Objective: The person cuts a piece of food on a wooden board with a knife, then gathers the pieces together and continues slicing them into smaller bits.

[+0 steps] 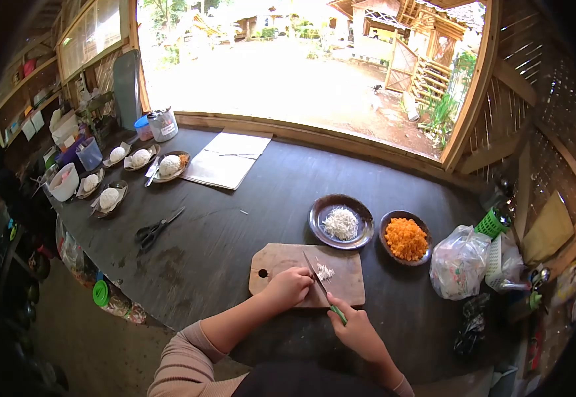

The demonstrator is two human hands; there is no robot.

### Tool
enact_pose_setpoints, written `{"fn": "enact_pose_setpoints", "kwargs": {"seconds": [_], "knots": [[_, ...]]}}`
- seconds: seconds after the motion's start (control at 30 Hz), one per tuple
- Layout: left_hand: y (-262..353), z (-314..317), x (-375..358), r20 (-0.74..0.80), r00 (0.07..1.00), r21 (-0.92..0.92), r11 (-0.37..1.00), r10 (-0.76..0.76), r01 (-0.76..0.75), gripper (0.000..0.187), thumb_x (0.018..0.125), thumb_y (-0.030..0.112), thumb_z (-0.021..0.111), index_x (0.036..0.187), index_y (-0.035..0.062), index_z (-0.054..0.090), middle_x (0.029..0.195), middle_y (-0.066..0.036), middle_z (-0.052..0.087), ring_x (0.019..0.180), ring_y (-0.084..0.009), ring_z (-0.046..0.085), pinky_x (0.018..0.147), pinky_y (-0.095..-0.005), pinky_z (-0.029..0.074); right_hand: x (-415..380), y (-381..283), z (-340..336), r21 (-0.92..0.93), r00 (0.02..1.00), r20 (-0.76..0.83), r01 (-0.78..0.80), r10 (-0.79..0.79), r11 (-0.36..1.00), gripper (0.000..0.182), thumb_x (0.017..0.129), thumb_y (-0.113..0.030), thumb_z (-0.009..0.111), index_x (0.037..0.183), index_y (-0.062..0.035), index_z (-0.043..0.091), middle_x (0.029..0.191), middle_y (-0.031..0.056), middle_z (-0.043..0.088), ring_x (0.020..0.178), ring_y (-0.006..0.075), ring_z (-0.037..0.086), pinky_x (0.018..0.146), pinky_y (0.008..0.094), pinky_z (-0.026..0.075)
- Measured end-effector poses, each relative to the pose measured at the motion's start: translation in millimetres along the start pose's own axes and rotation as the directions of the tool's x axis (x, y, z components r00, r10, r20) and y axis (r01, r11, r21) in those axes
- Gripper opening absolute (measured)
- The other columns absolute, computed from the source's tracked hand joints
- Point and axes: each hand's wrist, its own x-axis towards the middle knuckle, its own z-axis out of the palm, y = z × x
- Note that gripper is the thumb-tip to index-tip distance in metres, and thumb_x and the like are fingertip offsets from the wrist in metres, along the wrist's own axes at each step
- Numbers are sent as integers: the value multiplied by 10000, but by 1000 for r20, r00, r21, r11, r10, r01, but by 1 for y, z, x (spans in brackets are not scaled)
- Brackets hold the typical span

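Observation:
A wooden cutting board [278, 260] with a dark hole at its left end lies on the dark table. My right hand [357, 329] is closed round the green handle of a knife [316, 274], whose blade angles up and left over the board. Beside the blade, my left hand [289, 288] is closed on a small dark piece, too small to name. Small pale chopped bits [326, 272] lie right of the blade. Behind the board, a dark plate [365, 243] holds white shreds [341, 223]; a bowl [422, 261] of chopped orange food [406, 239] is to its right.
Black scissors [158, 230] lie on the left. Farther back are several small plates with white rice mounds [169, 165], paper sheets [225, 159] and tubs [163, 124]. A filled plastic bag [459, 261] and a green basket [492, 223] stand at the right.

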Motion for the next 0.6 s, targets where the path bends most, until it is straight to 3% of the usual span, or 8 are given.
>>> {"fn": "enact_pose_setpoints", "kwargs": {"seconds": [0.13, 0.2, 0.23, 0.3, 0.6], "knots": [[-2, 2, 0, -3, 1000, 19, 1000, 10, -10, 167, 782, 35, 626, 919, -6, 712, 976, -124, 668, 930, -316, 645, 846, -391, 526, -1, -5, 4, 22, 998, 13, -61, 61, 998, 355, 919, -110, 608, 1273, -84, 593, 862, 304, 630, 863, 460, 622, 708, 419, 520], [-1, 0, 1, -2, 1000, 15, 1000, 4, -4, 170, 780, 33, 627, 922, -4, 713, 975, -123, 668, 929, -316, 646, 844, -390, 527, 4, 9, 13, 15, 994, -57, 90, -89, 996, 352, 915, -94, 608, 1265, -57, 591, 842, 301, 633, 831, 464, 631, 703, 424, 519], [-1, 0, 1, 3, 1000, 9, 1000, -3, 3, 173, 779, 32, 629, 925, -2, 714, 974, -122, 668, 927, -315, 647, 843, -388, 528, 10, 14, 16, 17, 995, -57, 86, -85, 996, 352, 915, -94, 608, 1265, -57, 591, 842, 301, 633, 831, 464, 631, 703, 424, 519], [-3, 2, 0, -1, 1000, 18, 1000, 5, -5, 173, 779, 32, 629, 927, 3, 716, 973, -120, 668, 924, -310, 648, 840, -385, 530, 16, 19, 21, 7, 969, -119, 220, -218, 975, 376, 914, -104, 604, 1288, -79, 579, 768, 314, 605, 738, 471, 622, 620, 459, 502], [-4, -3, 0, -8, 1000, -71, 997, -30, 29, 164, 793, 37, 628, 927, 9, 719, 974, -120, 669, 898, -303, 656, 816, -382, 535, 8, 12, 9, 57, 994, -56, 92, -89, 994, 403, 922, -116, 608, 1321, -95, 558, 844, 290, 639, 859, 458, 638, 718, 388, 524]]}}
